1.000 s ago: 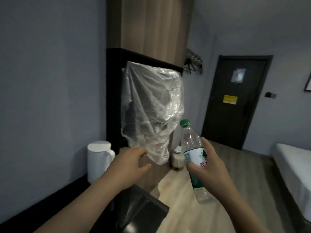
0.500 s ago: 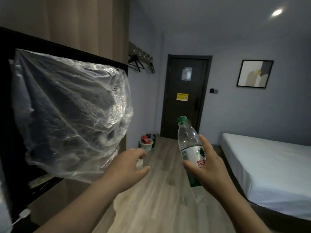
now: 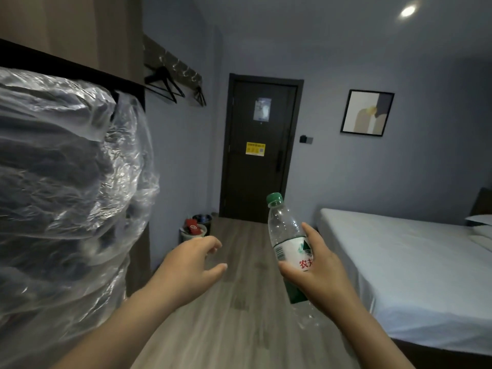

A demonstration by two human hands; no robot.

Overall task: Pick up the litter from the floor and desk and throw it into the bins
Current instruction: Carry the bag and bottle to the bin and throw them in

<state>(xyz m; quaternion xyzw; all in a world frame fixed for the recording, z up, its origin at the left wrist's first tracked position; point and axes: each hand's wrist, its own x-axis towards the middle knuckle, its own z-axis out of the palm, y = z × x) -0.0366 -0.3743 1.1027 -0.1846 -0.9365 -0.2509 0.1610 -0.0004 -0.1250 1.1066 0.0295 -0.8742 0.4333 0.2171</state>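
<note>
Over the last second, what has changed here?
The person turned from the desk toward the door; the white kettle left view, and the bins and bed show more fully. The right hand still grips the water bottle; the left hand stays empty, fingers relaxed.

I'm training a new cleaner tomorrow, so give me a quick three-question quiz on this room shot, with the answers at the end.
1. Multiple choice: what does the right hand hold?
A. a paper cup
B. a clear plastic bottle with a green cap
C. a coat hanger
2. True or false: the left hand is gripping a piece of litter.
3. Fill in the gap: the bins stand just left of the dark ____.

Key
1. B
2. False. The left hand is empty, with its fingers loosely spread.
3. door
</note>
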